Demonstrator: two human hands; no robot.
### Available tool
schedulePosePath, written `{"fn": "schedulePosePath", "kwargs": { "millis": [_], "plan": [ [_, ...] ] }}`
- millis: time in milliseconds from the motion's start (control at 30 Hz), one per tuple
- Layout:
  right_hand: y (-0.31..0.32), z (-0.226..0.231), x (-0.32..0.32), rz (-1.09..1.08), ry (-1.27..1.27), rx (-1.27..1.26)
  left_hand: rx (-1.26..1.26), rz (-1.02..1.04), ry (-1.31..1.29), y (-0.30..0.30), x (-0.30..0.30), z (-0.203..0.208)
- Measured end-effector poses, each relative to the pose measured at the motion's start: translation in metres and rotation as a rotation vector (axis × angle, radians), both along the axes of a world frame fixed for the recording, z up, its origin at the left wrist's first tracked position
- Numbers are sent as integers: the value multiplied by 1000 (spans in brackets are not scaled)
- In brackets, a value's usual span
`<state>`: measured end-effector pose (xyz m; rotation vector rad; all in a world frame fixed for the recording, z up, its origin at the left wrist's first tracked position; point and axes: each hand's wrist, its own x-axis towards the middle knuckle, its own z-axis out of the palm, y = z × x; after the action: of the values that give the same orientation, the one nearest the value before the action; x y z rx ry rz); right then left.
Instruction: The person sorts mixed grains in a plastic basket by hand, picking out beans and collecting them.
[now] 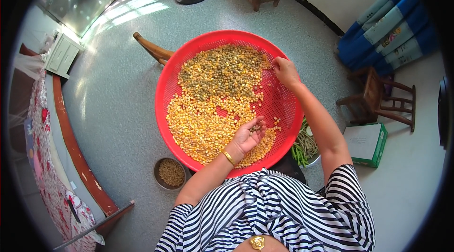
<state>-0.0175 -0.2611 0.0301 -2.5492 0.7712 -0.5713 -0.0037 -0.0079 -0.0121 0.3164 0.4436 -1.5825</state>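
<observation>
A round red mesh basket [162, 105] rests in front of me. Yellow corn kernels [194, 131] cover its near left part, while small greenish-brown beans [222, 70] lie mixed with corn in the far part. Over the near right part is my left hand [247, 137], palm up and cupped, with a few of the greenish-brown beans in it. My right hand [285, 71] hovers by the basket's far right rim, thumb and fingers pinched together; whatever they hold is too small to see. Between the hands, scattered kernels lie on the bare red mesh.
Left of my lap, a metal bowl [157, 172] holds brown seeds [171, 172]. Green vegetables [299, 150] sit in a container by the basket's right side. A wooden leg [153, 51] juts out beyond the basket. At right are a green-and-white box [366, 141] and a wooden chair [373, 93].
</observation>
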Motion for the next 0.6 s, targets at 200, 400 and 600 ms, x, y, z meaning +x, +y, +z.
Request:
{"fn": "schedulePosePath", "kwargs": {
  "millis": [200, 400, 600],
  "plan": [
    [8, -6, 10, -7, 56, -12, 2, -8, -5, 0, 0, 0],
    [8, 1, 39, -14, 43, -22, -23, -3, 27, 2, 1, 0],
    [12, -9, 47, -35, 185, -44, -14, 9, 36, 1, 0, -1]
  ]
}}
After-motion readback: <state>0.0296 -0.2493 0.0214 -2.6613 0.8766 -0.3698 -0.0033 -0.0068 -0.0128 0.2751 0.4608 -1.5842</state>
